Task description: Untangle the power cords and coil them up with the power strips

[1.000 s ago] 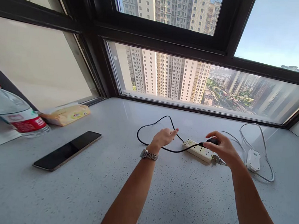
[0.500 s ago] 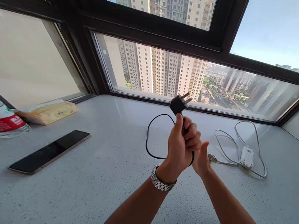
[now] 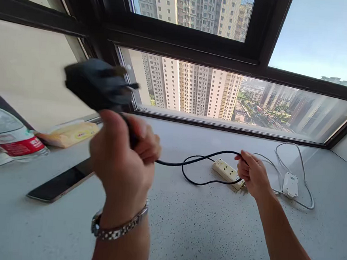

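Note:
My left hand (image 3: 124,158) is raised close to the camera and gripped around a black cable just below its black plug (image 3: 96,83), which is blurred, its prongs pointing right. The black cable (image 3: 201,159) runs from that fist to my right hand (image 3: 252,173), which pinches it above the counter. A white power strip (image 3: 227,171) lies on the counter just left of my right hand, and a loop of the black cable rests beside it.
A speckled grey counter (image 3: 198,234) runs under a large window. A dark phone (image 3: 59,183) lies at the left, with a plastic bottle (image 3: 9,138) and a yellow tissue pack (image 3: 69,134) behind it. A white adapter with a white cord (image 3: 293,184) lies at the right.
My left hand has pulled the plug up and left, toward the camera. My right hand has moved right, taking the cable and stretching it between both hands. The power strip is in view again.

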The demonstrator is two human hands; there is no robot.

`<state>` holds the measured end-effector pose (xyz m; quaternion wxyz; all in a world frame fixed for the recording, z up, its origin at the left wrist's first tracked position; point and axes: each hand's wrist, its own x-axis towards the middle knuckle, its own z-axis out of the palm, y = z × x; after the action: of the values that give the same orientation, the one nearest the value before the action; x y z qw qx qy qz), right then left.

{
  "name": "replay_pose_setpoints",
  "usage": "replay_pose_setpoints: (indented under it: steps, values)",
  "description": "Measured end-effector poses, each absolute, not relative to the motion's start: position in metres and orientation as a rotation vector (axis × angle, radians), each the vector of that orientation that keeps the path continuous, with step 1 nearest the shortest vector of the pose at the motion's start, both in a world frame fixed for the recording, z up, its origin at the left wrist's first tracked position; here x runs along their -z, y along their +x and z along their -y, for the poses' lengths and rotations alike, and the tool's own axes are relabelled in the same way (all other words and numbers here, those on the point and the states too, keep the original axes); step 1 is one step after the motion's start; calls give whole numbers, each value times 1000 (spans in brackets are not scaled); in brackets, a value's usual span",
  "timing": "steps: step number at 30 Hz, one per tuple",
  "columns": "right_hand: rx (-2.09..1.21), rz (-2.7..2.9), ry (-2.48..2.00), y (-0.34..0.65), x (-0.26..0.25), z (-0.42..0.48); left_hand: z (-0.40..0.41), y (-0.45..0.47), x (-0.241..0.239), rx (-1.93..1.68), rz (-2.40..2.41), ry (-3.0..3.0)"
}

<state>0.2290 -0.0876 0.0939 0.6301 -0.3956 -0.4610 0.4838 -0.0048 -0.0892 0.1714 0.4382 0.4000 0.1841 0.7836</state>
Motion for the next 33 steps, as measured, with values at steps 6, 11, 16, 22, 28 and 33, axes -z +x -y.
replay_pose_setpoints:
  steps: [6,11,16,22,28,33]
  values:
    - [-1055,953,-797,250,-129,116,72,88,-118,-1355,-703,1805]
    - [-991,1127,-828,240,-132,122,74,116,-85,-1220,-687,2054]
    - [-953,1279,-878,244,-127,117,70,117,-81,-1087,-456,2101]
    - [-993,1101,-740,212,-84,83,70,103,-110,-1411,-341,1192]
    - [-460,1162,-747,162,-58,88,66,64,-146,-1577,-326,669]
    - [-532,1424,-879,152,-27,89,71,39,-162,-1692,-216,526]
